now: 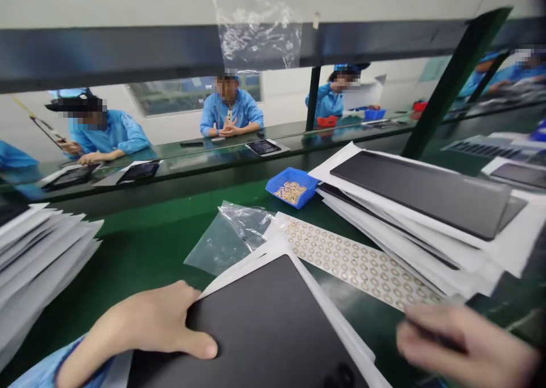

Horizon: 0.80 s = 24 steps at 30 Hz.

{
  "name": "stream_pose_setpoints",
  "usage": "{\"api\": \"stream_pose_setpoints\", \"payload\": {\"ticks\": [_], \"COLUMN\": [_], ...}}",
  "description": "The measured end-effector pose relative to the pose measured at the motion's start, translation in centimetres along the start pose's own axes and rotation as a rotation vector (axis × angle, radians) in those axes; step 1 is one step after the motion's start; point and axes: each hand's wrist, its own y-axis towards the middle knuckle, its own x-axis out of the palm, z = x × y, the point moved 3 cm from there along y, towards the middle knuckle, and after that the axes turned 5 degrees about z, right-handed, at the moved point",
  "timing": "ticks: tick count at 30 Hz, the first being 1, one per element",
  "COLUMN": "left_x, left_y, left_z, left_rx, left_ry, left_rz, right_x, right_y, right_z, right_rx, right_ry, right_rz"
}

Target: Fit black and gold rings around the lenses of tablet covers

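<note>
White, thin-edged sheets (pixel 46 268) are lying in a fanned pile at the left of the smooth green counter (pixel 140 234); beyond, a blue-clad co-worker (pixel 125 132) is leaning forward. The left hand (pixel 147 320) is resting on a flat, matte dark panel (pixel 264 320), thumb lying across its face, apart from the other fingers; their tips are hidden, so whether they are clamping it cannot be told. Crinkled clear plastic (pixel 213 243) is lying behind the panel, which is sitting on white paper (pixel 339 322) at the front. Rightward, a blue tray (pixel 304 196) is holding small tan rings (pixel 290 192), and a pale strip (pixel 354 257) is carrying rows of ring shapes. A second dark panel (pixel 418 189) is topping a paper stack (pixel 518 243); a slanting green post (pixel 457 81) is blocking part of the background. The right hand (pixel 464 342) is hovering blurred near the strip, fingers curling; whether they are gripping anything cannot be told.
</note>
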Motion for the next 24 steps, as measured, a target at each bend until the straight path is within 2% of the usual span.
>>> {"api": "stream_pose_setpoints", "payload": {"ticks": [1, 2, 4, 6, 8, 9, 12, 15, 17, 20, 24], "left_x": [0.0, 0.1, 1.1, 2.7, 3.7, 3.8, 1.5, -2.1, -3.1, -2.2, 0.0], "left_y": [-0.2, -0.4, -0.8, -1.0, -0.7, -0.4, 2.2, 6.4, 9.5, 12.6, 13.3], "left_z": [1.0, 2.3, 5.1, 7.6, 8.9, 9.0, 7.0, 2.8, -0.2, -3.6, -5.2], "left_rx": [-0.001, 0.021, 0.181, 0.453, 0.705, 0.782, 0.811, 0.641, 0.503, 0.365, 0.252], "left_ry": [0.096, 0.169, 0.195, 0.064, -0.094, -0.141, -0.152, -0.016, 0.080, 0.104, 0.132], "left_rz": [0.122, 0.253, 0.439, 0.446, 0.381, 0.365, 0.460, 0.614, 0.602, 0.575, 0.594], "right_x": [-1.0, -2.0, -2.4, -0.9, 1.8, 3.0, 5.5, 6.9, 7.7, 8.7, 9.1], "right_y": [1.6, 3.5, 7.3, 10.7, 13.5, 14.5, 16.2, 16.3, 16.0, 15.6, 15.6], "right_z": [-0.9, -2.1, -5.1, -7.3, -8.1, -8.1, -7.4, -6.3, -5.6, -5.0, -4.7], "right_rx": [0.053, 0.087, -0.034, -0.138, -0.119, -0.135, -0.208, -0.277, -0.306, -0.346, -0.355], "right_ry": [0.017, 0.071, 0.204, 0.185, 0.125, 0.107, 0.088, 0.037, -0.009, -0.047, -0.043], "right_rz": [-0.046, 0.066, 0.234, 0.319, 0.230, 0.194, 0.106, 0.080, 0.087, 0.098, 0.092]}}
